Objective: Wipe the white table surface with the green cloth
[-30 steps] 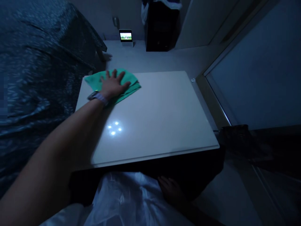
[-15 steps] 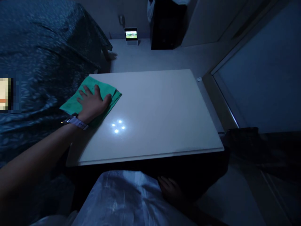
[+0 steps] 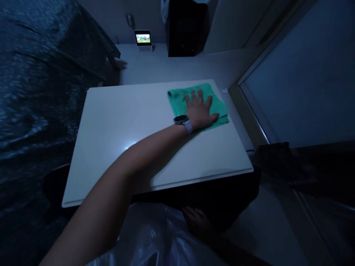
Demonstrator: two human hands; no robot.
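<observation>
My left hand (image 3: 199, 111) lies flat with its fingers spread on a green cloth (image 3: 179, 103), near the far right corner of a white tabletop (image 3: 124, 111). A watch with a pale strap is on that wrist. The cloth is folded in layers, and its right edge reaches close to the table's right edge. Down in the shade below the near edge, my right hand (image 3: 195, 218) rests by my lap, fingers loosely extended and holding nothing that shows.
A lit small screen (image 3: 143, 38) stands on the floor beyond the table, beside a black cabinet (image 3: 184, 29). Dark patterned fabric (image 3: 33, 74) covers something at the left. A sliding door frame (image 3: 255, 114) runs along the right.
My left hand and the green cloth have moved from the table's left side across to its far right. The view has shifted slightly; my right hand stays by my lap.
</observation>
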